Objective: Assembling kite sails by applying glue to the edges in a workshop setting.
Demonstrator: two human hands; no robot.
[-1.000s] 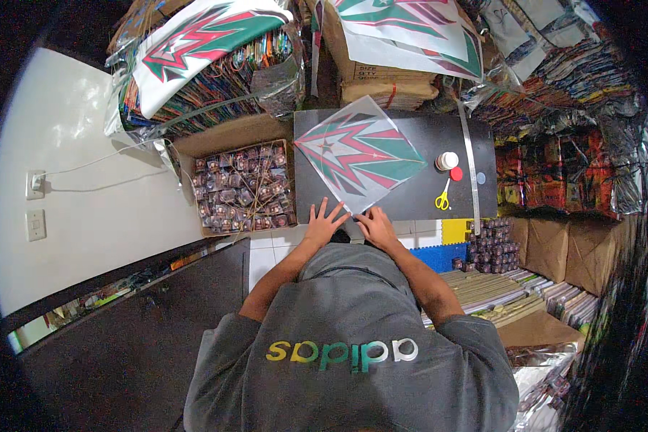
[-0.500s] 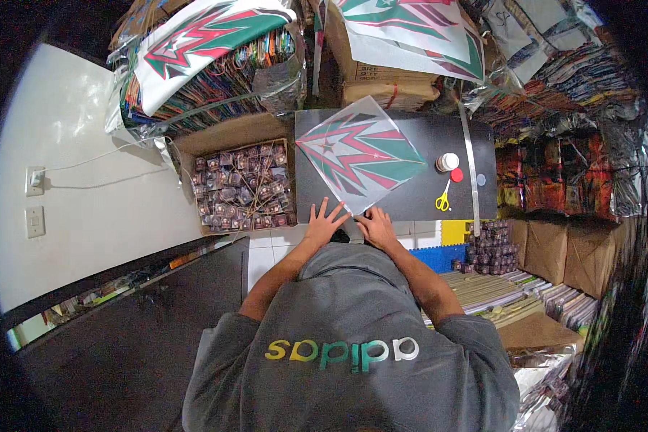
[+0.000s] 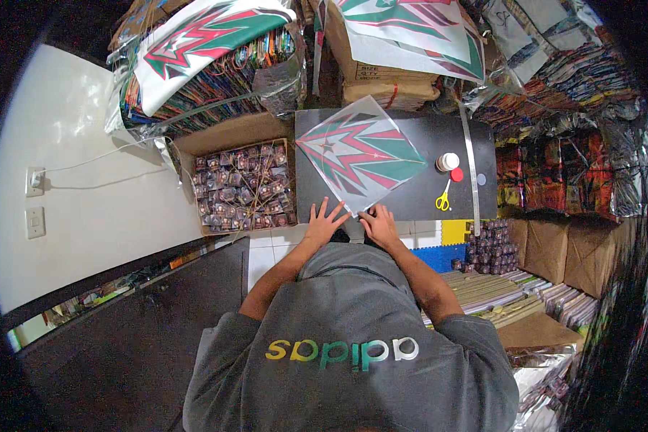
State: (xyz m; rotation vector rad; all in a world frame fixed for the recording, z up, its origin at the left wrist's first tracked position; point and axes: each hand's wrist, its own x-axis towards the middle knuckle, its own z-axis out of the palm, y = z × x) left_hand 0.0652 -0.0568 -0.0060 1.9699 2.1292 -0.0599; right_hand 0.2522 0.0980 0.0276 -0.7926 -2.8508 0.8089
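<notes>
A diamond-shaped kite in thin white sheet with green, red and dark pointed shapes lies flat on a black table, one corner toward me. My left hand rests with its fingers spread along the kite's near left edge, close to that corner. Just right of the corner, my right hand has its fingers bent and drawn together at the table's front edge. Whatever is between those fingers is too small to make out. Yellow scissors, a white jar and a red lid lie to the right.
A metal ruler strip crosses the table's right side. Left of the table stands a cardboard box of small wrapped packs with thin sticks on top. Stacked kites and packed bundles crowd the back and right. A wall socket with a cord is at left.
My right hand has shifted slightly right, away from the kite's near corner. The left hand and the kite look unmoved.
</notes>
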